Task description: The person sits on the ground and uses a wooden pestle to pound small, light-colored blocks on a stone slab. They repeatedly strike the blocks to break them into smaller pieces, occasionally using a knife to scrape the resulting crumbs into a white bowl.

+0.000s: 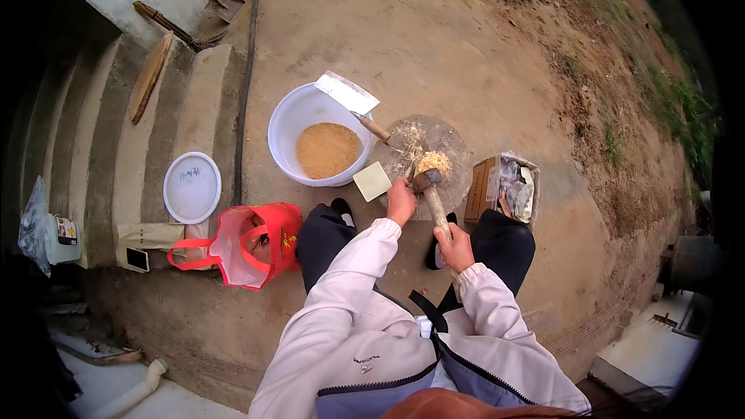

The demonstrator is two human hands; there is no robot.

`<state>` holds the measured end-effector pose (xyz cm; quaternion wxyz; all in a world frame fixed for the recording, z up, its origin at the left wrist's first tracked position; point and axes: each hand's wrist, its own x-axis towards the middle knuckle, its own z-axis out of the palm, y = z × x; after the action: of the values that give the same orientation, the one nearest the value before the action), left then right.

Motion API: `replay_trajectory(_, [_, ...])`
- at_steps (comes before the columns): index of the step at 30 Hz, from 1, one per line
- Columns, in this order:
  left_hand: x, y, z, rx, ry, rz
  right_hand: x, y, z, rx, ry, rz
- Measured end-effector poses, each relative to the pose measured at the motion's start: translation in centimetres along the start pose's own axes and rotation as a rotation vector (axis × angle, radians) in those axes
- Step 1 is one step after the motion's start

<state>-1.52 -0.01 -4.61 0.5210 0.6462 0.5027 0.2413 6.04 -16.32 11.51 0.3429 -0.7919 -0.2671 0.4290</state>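
Note:
My right hand (457,248) is closed around the wooden handle of a hammer (428,180), whose dark head is over a round stone slab (454,134). Close to the hammer head is my left hand (401,202), its fingers bent; what they hold, if anything, is hidden. Pale yellow crumbled material (433,161) lies heaped on the slab just beyond the hammer head, with more scattered around it. Left of the slab stands a white bucket (279,154) with tan powder (327,150) inside. A wide metal scraper (347,93) with a wooden handle rests across the bucket's rim. Near my left hand is a pale square tile (372,181).
A cardboard box (481,187) holding plastic-wrapped things stands at the right. Left are a red bag (291,221), a white lid (192,188), a phone (138,259) and concrete steps (131,145). A dark hose (249,75) runs along the steps; a shovel (226,4) stands farther back.

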Motion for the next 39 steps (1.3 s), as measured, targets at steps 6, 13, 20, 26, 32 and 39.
replay_trajectory(6, [-0.1,-1.4,0.0,0.078,-0.015,-0.044,1.2,1.8,0.8,-0.184,0.045,-0.166])
replay_trajectory(13, [0.3,0.7,-0.1,0.104,0.041,0.121,0.6,3.7,0.6,-0.089,0.106,-0.121])
replay_trajectory(20, [0.6,0.8,0.9,0.006,0.024,0.041,0.1,2.5,-0.3,0.057,0.095,-0.022])
replay_trajectory(26, [1.2,-1.5,1.5,0.147,0.114,0.199,0.9,2.4,-1.1,0.099,0.051,0.012])
replay_trajectory(32, [0.2,2.7,0.6,0.367,0.119,0.226,1.0,3.5,-1.6,0.119,0.064,0.033])
replay_trajectory(39, [0.1,3.7,-0.4,0.312,0.027,0.108,-0.3,3.2,-2.3,0.374,0.004,0.147])
